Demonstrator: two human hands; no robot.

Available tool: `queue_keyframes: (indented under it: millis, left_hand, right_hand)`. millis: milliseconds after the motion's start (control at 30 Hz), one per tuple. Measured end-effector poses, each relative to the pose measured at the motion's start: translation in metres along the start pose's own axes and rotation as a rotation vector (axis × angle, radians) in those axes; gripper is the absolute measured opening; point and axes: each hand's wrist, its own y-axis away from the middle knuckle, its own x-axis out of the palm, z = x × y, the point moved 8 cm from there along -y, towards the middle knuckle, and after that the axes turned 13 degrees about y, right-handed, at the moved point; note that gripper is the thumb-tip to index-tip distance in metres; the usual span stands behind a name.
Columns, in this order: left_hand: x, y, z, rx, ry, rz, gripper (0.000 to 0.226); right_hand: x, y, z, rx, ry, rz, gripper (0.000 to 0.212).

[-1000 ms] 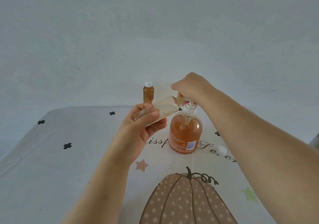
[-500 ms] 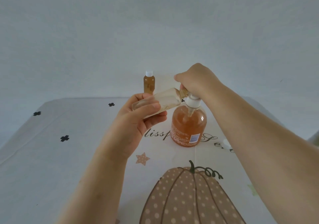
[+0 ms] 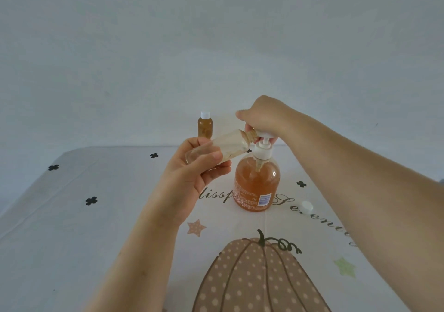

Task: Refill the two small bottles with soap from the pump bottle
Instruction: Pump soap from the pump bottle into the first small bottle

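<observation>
**Near field.** A tablecloth (image 3: 72,239) with a pumpkin print (image 3: 252,283) lies beneath both forearms.

**Left hand.** The left hand (image 3: 197,174) is turned palm towards the wearer, with fingers and thumb wrapped round an uncapped small bottle (image 3: 223,147). The bottle is tilted almost onto its side, neck raised towards the right hand and mouth against the spout. Whether the spout enters the mouth cannot be told. The tilt appears meant to catch soap at the spout and keep it off the cloth. The contents look slight, so filling is judged barely begun.

**Between and under the hands.** The pump bottle (image 3: 257,186) stands upright just right of the left hand, directly below the right hand. A loose white cap (image 3: 307,207) lies on the cloth under the right forearm. It is probably the held bottle's cap, set aside within reach.

**Right hand.** The right hand (image 3: 264,119) arches over the pump head (image 3: 264,135), knuckles up, fingers curled down around it, wrist high. This is a pressing posture. Some stem shows below the head, so the plunger is not fully down.

**Beyond the left hand.** A second small bottle (image 3: 205,126) stands capped and amber-filled, and is judged finished.
</observation>
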Motion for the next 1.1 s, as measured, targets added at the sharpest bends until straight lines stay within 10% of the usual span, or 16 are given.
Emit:
queue_keyframes:
  millis: [1100]
  left_hand:
    - [-0.006,-0.005,0.007,-0.049,-0.013,0.005,0.029]
  right_hand:
    - [0.009,-0.002,-0.013,0.113,-0.024,-0.084,0.044]
